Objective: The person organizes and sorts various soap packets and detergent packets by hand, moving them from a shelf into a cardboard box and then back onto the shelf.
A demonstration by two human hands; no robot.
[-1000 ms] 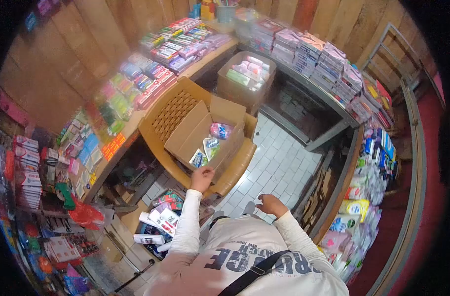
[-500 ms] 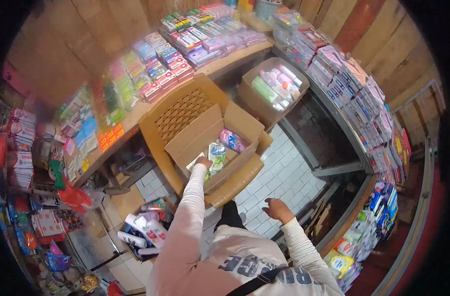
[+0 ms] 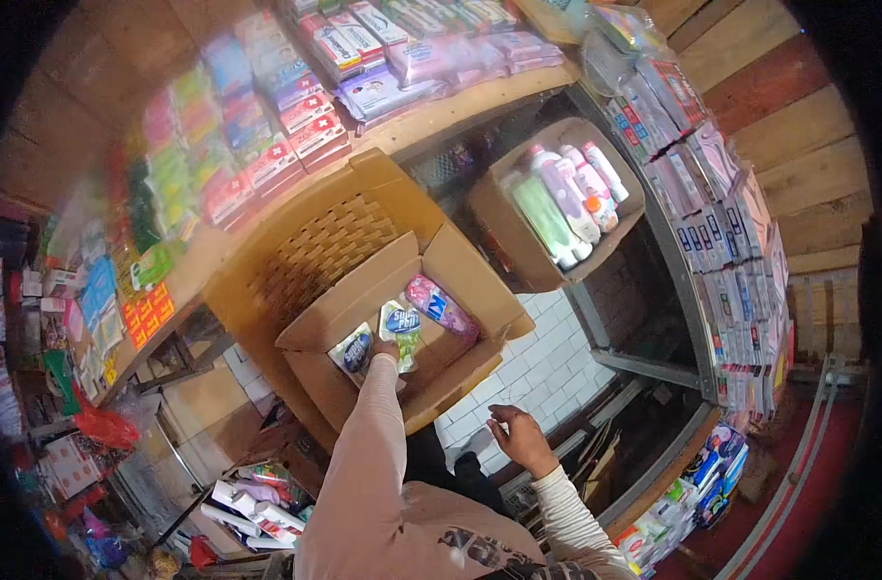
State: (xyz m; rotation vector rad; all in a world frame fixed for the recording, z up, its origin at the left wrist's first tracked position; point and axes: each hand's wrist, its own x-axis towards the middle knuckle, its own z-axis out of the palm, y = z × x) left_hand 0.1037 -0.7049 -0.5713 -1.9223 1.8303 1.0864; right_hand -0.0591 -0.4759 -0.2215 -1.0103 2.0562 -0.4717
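Note:
My left hand [image 3: 387,352] reaches down into an open cardboard box [image 3: 310,329] on a brown plastic chair. Its fingers lie at the left edge of a green-and-white pouch [image 3: 400,324] and are mostly hidden, so their grip does not show. Just left of that hand is a white pouch [image 3: 353,352] with a dark blue label. Along the box's right side rests a pink pouch [image 3: 442,309]. Over the tiled floor hangs my right hand [image 3: 523,441], empty, its fingers loosely bent and apart.
Behind the chair [image 3: 364,184], a wooden shelf [image 3: 460,101] carries stacked boxes and packets. A second carton [image 3: 499,227] of bottles stands right of the chair, beside a metal-framed display case [image 3: 654,367]. More bottles [image 3: 252,507] sit low at left.
The view has come closer to the box. My left hand has shifted from the white pouch to beside the green one, and the white pouch's label now shows. My right hand stays empty.

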